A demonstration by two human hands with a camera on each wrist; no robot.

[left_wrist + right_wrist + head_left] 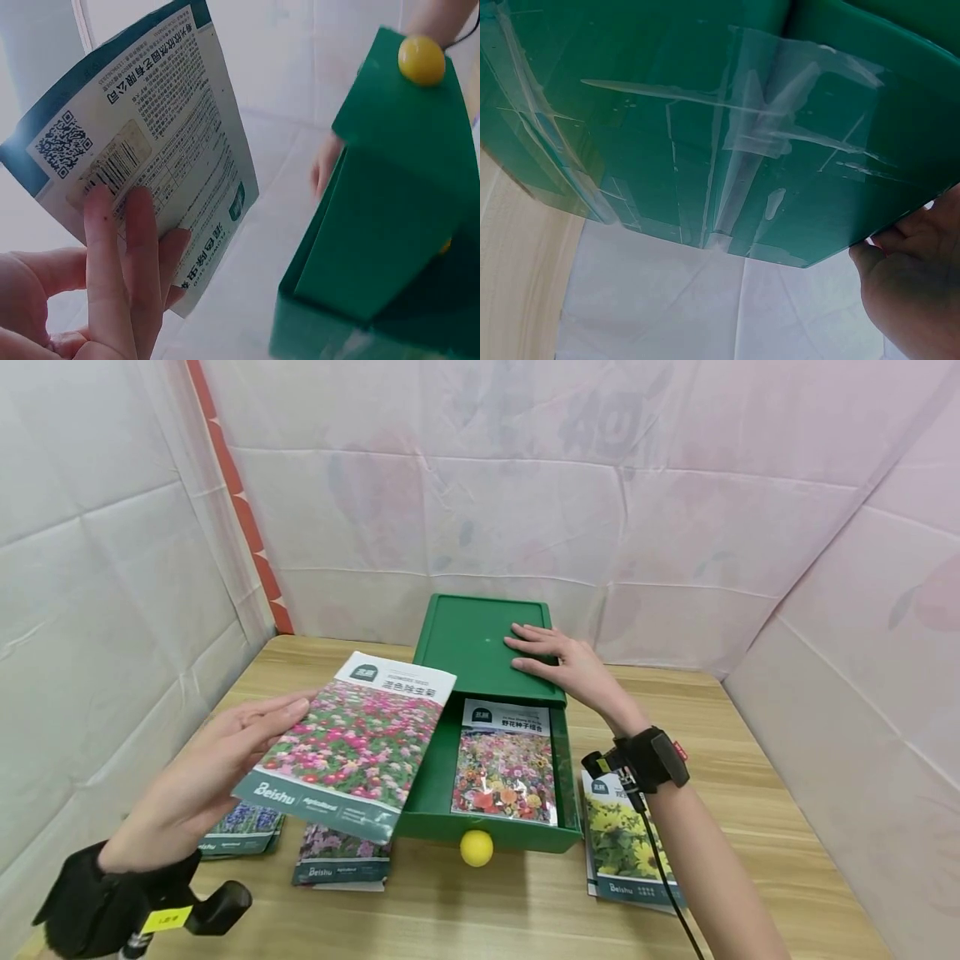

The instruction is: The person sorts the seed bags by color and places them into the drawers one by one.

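A green box (480, 643) with a pulled-out drawer (495, 835) stands mid-table; the drawer has a yellow knob (476, 848) and holds a wildflower seed packet (506, 764). My left hand (202, 768) holds a pink-flower seed packet (352, 743) in the air, over the drawer's left edge. In the left wrist view its fingers (124, 262) lie along the printed back of that seed packet (142, 150). My right hand (558, 660) rests flat on the box top, fingers straight. The right wrist view shows the taped green box wall (705, 135) and the right hand (911, 289) at its edge.
Several more seed packets lie on the wooden table (750, 793): a yellow-flower one (622, 843) right of the drawer, a pink one (341, 860) and a blue one (243, 831) to its left. Pale sheeting (97, 568) walls in the table on three sides.
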